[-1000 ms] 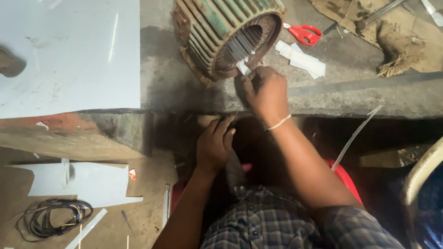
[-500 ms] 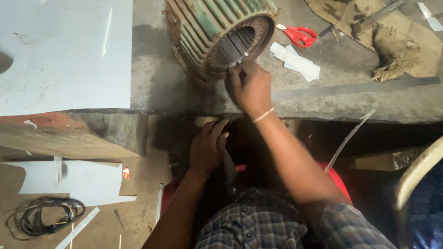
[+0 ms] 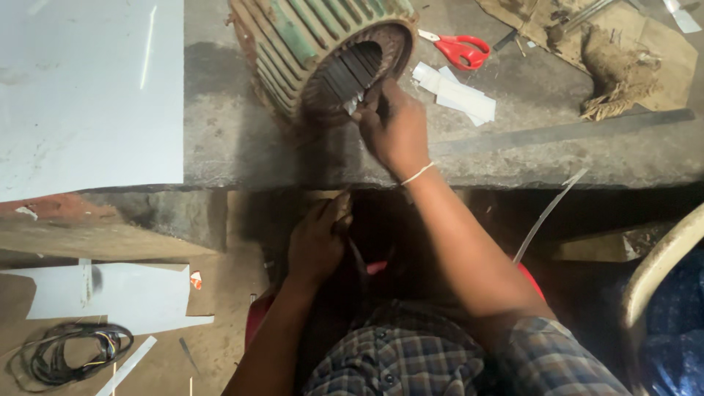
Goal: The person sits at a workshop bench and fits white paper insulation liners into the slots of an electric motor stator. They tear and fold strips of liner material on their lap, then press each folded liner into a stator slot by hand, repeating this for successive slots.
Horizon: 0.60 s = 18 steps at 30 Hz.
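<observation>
Head view
Right grip: right hand (image 3: 394, 126) raised to the open mouth of the motor stator (image 3: 323, 55), fingertips pinched together on a small pale paper slip (image 3: 353, 105) at the lower edge of the bore, seemingly lined up with the slots.
Left grip: left hand (image 3: 317, 242) low, under the edge of the workbench (image 3: 220, 147), fingers curled in shadow; whether closed on anything cannot be told.
Stator position: lying on its side on the bench top, bore turned toward the body, ribbed green shell upward; tilted so, probably, to leave the slotted core within reach of the fingers.
Core: dark slots showing inside the bore, rim rusty brown.
Paper strips (image 3: 456, 92): white, cut, stacked just right of the stator, near the working hand, likely kept there for quick picking.
Scissors (image 3: 458, 50): red-handled, beyond the strips, apart from both hands.
Large pale sheet (image 3: 81, 88): spread flat on the left of the bench, well apart from the stator.
Rag (image 3: 616, 70): brown, fibrous, bunched at the far right on cardboard.
Wire coil (image 3: 70, 352): black, on the floor at lower left, beside more cut sheet (image 3: 110, 297).
Sleeve: checked shirt at the bottom edge.
</observation>
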Available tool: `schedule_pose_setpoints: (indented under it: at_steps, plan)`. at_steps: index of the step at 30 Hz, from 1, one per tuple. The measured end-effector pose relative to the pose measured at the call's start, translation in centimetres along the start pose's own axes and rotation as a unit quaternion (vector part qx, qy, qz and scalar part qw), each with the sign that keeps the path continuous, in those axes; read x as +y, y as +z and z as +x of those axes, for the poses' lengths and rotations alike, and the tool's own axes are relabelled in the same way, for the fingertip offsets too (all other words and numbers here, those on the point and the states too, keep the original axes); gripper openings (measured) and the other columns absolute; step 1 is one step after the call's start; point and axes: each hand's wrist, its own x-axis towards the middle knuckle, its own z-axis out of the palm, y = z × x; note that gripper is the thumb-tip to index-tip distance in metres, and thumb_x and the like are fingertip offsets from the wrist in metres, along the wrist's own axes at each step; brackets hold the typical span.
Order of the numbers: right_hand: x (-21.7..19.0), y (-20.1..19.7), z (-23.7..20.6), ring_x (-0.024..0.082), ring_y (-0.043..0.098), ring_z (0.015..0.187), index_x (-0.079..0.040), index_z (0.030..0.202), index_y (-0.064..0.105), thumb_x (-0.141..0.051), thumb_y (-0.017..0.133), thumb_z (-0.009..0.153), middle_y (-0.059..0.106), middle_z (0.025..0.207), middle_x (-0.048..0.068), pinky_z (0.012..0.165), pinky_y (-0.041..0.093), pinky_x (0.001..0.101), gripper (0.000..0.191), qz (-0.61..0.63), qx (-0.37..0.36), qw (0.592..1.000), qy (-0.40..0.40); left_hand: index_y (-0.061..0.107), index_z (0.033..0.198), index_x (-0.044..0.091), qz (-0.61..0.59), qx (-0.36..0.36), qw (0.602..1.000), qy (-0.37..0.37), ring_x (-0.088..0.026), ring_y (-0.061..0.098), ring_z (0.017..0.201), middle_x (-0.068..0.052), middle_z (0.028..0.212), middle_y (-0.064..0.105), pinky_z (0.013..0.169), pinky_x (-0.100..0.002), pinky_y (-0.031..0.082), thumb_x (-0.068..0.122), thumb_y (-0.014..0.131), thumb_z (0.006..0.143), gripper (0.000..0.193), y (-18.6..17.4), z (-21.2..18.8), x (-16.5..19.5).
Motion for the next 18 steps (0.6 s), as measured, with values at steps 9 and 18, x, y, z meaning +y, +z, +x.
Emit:
schedule_pose_setpoints:
  at_steps: [9,18]
  plan:
    - [0.1,1.4,0.3,0.043,0.065,0.076,-0.003,0.087,0.06,-0.012,0.087,0.074,0.066,0.079,0.018,0.066,0.05,0.049,0.031,-0.076,0.059,0.995,0.01,0.064,0.135,0.019,-0.005,0.009,1.0,0.004,-0.045,0.067,0.1,-0.022,0.117,0.069,0.084,-0.052,0.055,0.027,0.067,0.095,0.04,0.3,0.1,0.1]
    - [0.4,1.1,-0.1,0.039,0.065,0.074,-0.005,0.087,0.063,-0.011,0.085,0.077,0.066,0.08,0.017,0.066,0.05,0.0468,0.025,-0.053,0.045,0.998,-0.006,0.064,0.137,0.022,0.03,-0.045,0.997,-0.062,-0.049,0.066,0.095,-0.026,0.115,0.068,0.081,-0.055,0.054,0.029,0.066,0.094,0.043,0.7,-0.4,0.0]
